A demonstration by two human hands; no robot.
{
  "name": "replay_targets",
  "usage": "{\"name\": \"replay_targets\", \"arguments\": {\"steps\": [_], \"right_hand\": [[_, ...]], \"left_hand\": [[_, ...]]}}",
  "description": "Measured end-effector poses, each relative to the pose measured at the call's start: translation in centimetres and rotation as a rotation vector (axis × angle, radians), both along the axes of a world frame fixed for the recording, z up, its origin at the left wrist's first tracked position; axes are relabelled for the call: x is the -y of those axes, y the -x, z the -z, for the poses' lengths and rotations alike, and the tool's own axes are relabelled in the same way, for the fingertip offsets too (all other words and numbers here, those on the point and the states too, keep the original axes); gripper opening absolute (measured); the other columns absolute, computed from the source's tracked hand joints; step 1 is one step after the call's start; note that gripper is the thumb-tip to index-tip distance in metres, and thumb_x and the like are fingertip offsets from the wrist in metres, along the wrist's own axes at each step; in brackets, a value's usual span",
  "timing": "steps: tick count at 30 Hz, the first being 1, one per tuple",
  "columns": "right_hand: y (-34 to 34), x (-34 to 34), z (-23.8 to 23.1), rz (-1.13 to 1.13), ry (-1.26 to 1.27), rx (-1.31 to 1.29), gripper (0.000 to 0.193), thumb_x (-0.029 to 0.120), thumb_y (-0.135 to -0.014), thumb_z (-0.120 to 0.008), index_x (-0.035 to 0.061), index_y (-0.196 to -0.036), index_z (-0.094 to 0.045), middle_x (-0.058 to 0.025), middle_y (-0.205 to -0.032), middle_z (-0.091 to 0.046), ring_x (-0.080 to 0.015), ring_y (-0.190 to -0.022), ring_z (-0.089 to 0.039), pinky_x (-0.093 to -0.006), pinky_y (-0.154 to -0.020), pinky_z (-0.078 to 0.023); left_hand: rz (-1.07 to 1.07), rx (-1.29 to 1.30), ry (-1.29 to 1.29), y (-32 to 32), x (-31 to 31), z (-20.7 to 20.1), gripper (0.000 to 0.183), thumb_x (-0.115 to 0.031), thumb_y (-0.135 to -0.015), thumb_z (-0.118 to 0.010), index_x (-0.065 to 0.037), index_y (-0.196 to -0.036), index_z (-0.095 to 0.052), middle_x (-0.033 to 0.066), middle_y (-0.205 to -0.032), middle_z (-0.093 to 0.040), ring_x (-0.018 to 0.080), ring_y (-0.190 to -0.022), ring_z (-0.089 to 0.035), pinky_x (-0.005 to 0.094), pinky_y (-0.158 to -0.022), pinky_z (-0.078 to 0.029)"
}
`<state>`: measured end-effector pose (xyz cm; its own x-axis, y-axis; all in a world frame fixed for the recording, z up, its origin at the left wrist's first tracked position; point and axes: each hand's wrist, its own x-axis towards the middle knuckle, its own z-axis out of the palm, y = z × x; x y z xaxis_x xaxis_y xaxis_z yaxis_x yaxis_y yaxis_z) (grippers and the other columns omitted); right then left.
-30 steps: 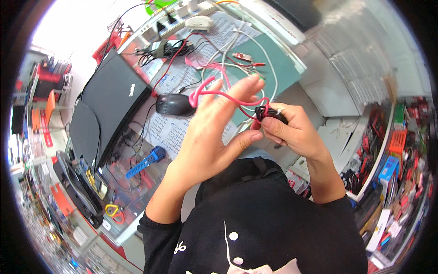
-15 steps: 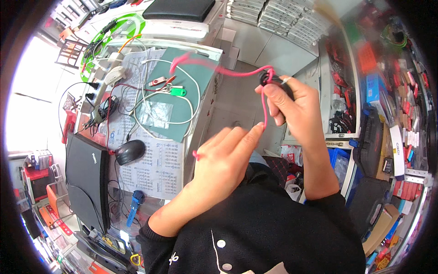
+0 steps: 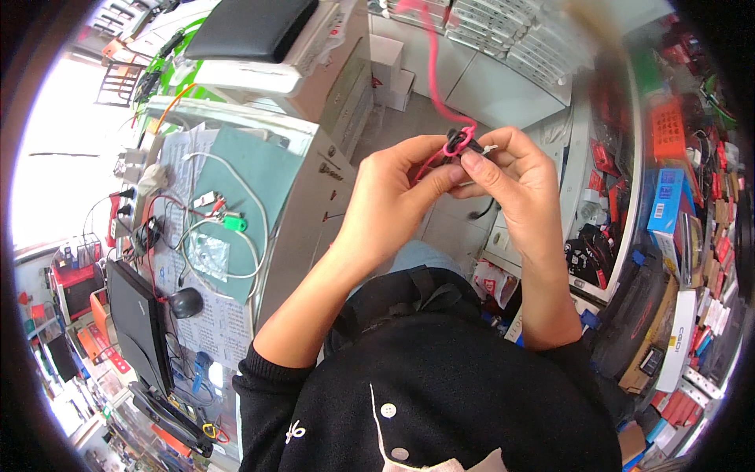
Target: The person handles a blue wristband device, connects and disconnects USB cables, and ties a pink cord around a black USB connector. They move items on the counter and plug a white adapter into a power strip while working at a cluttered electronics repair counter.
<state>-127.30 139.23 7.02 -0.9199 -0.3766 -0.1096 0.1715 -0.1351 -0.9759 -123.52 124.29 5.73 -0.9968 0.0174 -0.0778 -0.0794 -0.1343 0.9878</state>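
Above the floor in front of me, my two hands meet at a small dark bundle (image 3: 454, 143) that looks like coiled black cable. A pink cord (image 3: 433, 71) loops round it and trails off toward the top of the picture, blurred at its far end. My left hand (image 3: 385, 197) is closed, its thumb and fingers pinching the cord at the bundle's left side. Closed round the bundle's right side is my right hand (image 3: 521, 185), thumb on top. A dark cable end hangs under it. My fingers hide much of the bundle.
To the left, a desk carries a green mat (image 3: 245, 169) with white cable, a small green tag (image 3: 233, 223), a black mouse (image 3: 186, 302) and a closed black laptop (image 3: 135, 322). Crowded shelves with a blue box (image 3: 668, 197) line the right. A black cushion (image 3: 252, 30) lies at upper left.
My left hand has moved up and right to join the right hand at the bundle. The cord's loose end has swung upward. The view has shifted, so the desk sits farther left.
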Motion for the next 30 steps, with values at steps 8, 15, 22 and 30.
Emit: {"name": "replay_targets", "arguments": {"steps": [8, 15, 22, 30], "right_hand": [[7.2, -6.6, -2.3, -0.135, -0.352, -0.113, 0.019, 0.017, -0.08, -0.069, 0.0013, -0.085, -0.06, 0.0022, -0.067, -0.056, -0.002, -0.056, -0.045, -0.0151, -0.049, -0.03], [9.0, -9.1, -1.6, -0.181, -0.165, 0.066, 0.018, 0.016, -0.084, -0.064, 0.0, -0.092, -0.061, -0.003, -0.075, -0.061, -0.0065, -0.061, -0.053, -0.018, -0.055, -0.042], [10.0, -8.0, 0.4, 0.258, -0.33, -0.6, 0.02, 0.014, -0.086, -0.063, -0.001, -0.099, -0.061, -0.0075, -0.089, -0.061, -0.0095, -0.075, -0.058, -0.0231, -0.067, -0.049], [10.6, -7.1, 1.7, -0.083, 0.126, 0.206, 0.028, 0.008, -0.085, -0.059, -0.0046, -0.109, -0.051, -0.0147, -0.097, -0.061, -0.0211, -0.081, -0.064, -0.0355, -0.073, -0.056]], "left_hand": [[0.301, 0.311, -0.232, 6.0, -0.8, -1.3, 0.026, -0.019, -0.09, -0.055, 0.005, -0.098, -0.062, 0.0031, -0.059, -0.056, 0.0045, -0.041, -0.043, 0.0174, -0.037, -0.028], [0.324, 0.405, -0.545, 8.4, -3.3, -1.3, 0.026, -0.016, -0.091, -0.051, 0.008, -0.098, -0.061, 0.0115, -0.074, -0.063, 0.0147, -0.057, -0.062, 0.0237, -0.051, -0.05], [-0.02, 0.03, 0.1, 8.6, -4.9, -0.1, 0.018, -0.007, -0.089, -0.054, 0.005, -0.099, -0.063, 0.0084, -0.079, -0.062, 0.0122, -0.059, -0.059, 0.022, -0.052, -0.047], [-0.249, -0.596, 0.829, 9.2, -5.3, 2.1, 0.025, -0.001, -0.074, -0.068, -0.002, -0.098, -0.064, 0.0074, -0.08, -0.059, 0.0198, -0.061, -0.06, 0.0279, -0.051, -0.048]]}}
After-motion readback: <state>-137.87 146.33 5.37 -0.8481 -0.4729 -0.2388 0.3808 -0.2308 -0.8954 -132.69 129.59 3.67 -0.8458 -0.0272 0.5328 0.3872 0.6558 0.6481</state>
